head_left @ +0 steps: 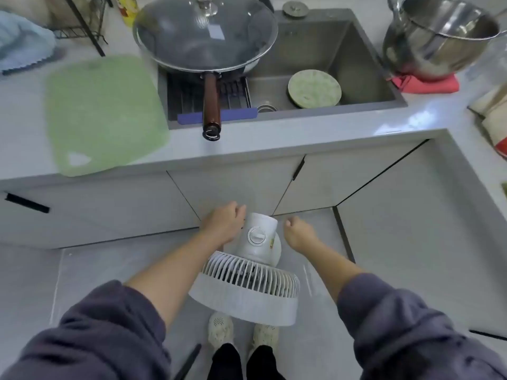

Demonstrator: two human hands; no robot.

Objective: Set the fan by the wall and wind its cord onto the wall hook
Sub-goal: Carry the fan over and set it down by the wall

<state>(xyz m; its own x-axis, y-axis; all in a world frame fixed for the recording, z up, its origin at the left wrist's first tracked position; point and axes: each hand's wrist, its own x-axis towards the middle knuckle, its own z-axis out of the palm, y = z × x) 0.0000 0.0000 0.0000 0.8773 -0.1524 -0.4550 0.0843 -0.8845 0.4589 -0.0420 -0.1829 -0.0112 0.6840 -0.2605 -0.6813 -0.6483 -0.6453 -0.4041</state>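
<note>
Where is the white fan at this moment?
Head view, lower centre: the white plastic fan with a round grille is between the left hand and right hand, before the grey cabinet doors.

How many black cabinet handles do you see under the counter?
3: far-left handle, middle handle, lower-right handle. Others may be out of frame.

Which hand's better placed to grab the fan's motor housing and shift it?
Left, probably. The left hand sits against the side of the motor housing of the fan, fingers curled at its edge. The right hand hangs beside it, apart from the housing, loosely curled and holding nothing.
</note>
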